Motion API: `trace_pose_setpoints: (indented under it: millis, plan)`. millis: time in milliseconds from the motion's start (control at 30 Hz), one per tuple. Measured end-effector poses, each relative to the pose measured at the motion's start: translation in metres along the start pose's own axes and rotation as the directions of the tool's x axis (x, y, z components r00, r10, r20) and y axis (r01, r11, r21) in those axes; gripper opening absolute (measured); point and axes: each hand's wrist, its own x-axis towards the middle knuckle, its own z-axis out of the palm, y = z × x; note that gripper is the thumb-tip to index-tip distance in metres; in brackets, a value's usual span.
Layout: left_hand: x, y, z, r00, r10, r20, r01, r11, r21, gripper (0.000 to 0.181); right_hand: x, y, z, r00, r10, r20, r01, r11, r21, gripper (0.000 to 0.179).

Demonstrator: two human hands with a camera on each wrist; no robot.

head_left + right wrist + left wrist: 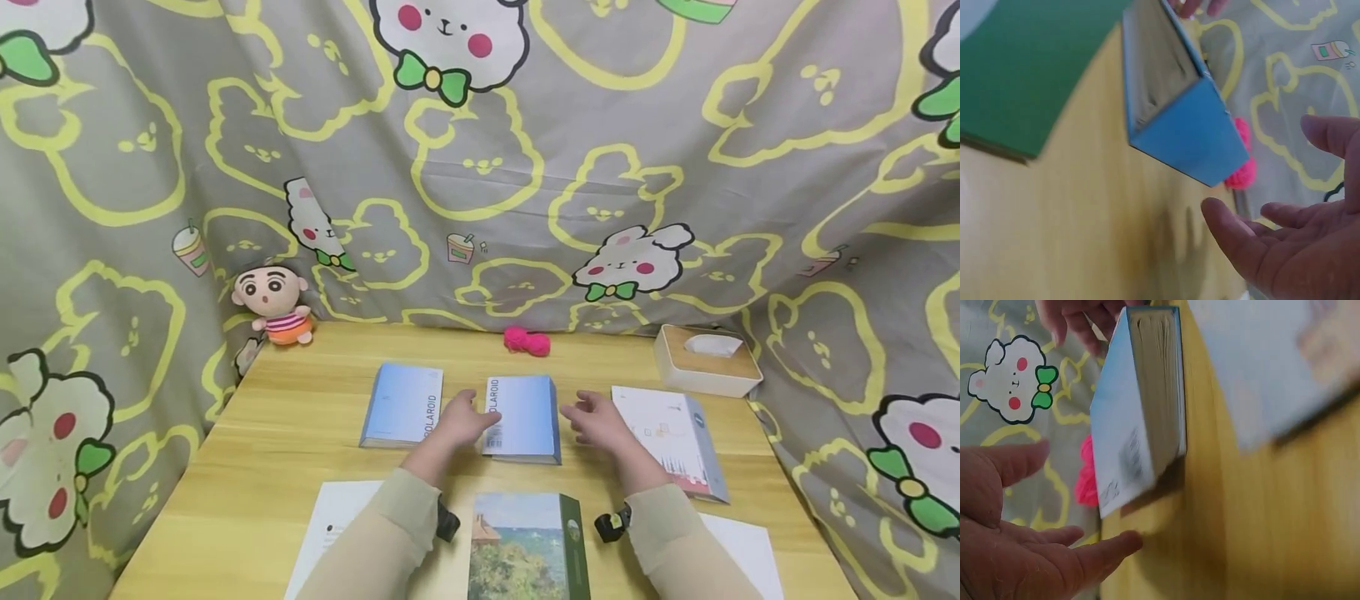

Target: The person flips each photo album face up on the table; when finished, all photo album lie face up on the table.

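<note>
A thick light-blue book marked POLAROID (pixel 528 425) lies on the table between my two hands. My left hand (pixel 463 423) is at its left side, thumb overlapping the cover edge in the head view; the left wrist view shows a gap between those spread fingers (pixel 1107 553) and the book. Off the book's right side, my right hand (pixel 602 423) has its fingers apart and holds nothing. The right wrist view shows the plain blue spine (pixel 1194 137) facing that palm. A second blue book (pixel 401 404) lies just left of my left hand.
Right of my right hand is a white book (pixel 660 433); nearer me is a book with a painted landscape cover (pixel 517 542). White covers (pixel 337 517) lie partly under both forearms. Farther back are pink yarn (pixel 527 341), a tissue box (pixel 708 371) and a plush doll (pixel 273 304).
</note>
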Motion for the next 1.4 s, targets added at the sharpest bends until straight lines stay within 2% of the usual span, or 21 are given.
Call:
trace_pose_setpoints:
  millis: [167, 333, 500, 767, 1033, 1167, 1300, 1400]
  plan:
    - [0.003, 0.0, 0.019, 1.0, 0.012, -0.017, -0.013, 0.998, -0.057, 0.07, 0.002, 0.002, 0.013, 0.999, 0.03, 0.015, -0.03, 1.0, 0.005, 0.067]
    - [0.0, 0.004, 0.031, 1.0, 0.011, -0.016, -0.012, 0.998, -0.065, 0.065, 0.001, 0.004, 0.019, 1.0, 0.002, -0.01, -0.002, 0.999, -0.04, 0.055]
    - [-0.005, 0.008, 0.033, 1.0, -0.007, -0.03, 0.005, 0.997, -0.071, 0.057, 0.002, 0.005, 0.025, 0.998, -0.031, -0.051, 0.027, 0.996, -0.083, 0.047]
    - [-0.008, 0.007, 0.039, 0.999, -0.016, -0.051, 0.014, 0.999, -0.044, 0.058, 0.002, 0.007, 0.026, 0.994, -0.042, -0.101, 0.032, 0.995, -0.094, 0.045]
    - [-0.009, 0.009, 0.052, 0.999, -0.008, -0.045, 0.005, 0.999, -0.051, 0.056, -0.008, 0.003, 0.019, 0.992, -0.057, -0.111, 0.062, 0.997, 0.043, 0.047]
    - [-0.01, 0.009, 0.054, 1.0, 0.016, -0.016, -0.018, 0.996, -0.086, 0.057, -0.015, -0.006, 0.014, 0.985, -0.094, -0.148, 0.105, 0.992, 0.071, 0.05]
    - [-0.01, 0.009, 0.056, 0.999, 0.053, -0.008, -0.054, 0.993, -0.103, 0.048, -0.018, -0.019, 0.013, 0.976, -0.123, -0.179, 0.141, 0.985, 0.096, 0.052]
    - [-0.011, 0.01, 0.058, 0.999, 0.053, 0.003, -0.052, 0.991, -0.121, 0.044, -0.02, -0.025, 0.015, 0.974, -0.129, -0.184, 0.148, 0.984, 0.096, 0.055]
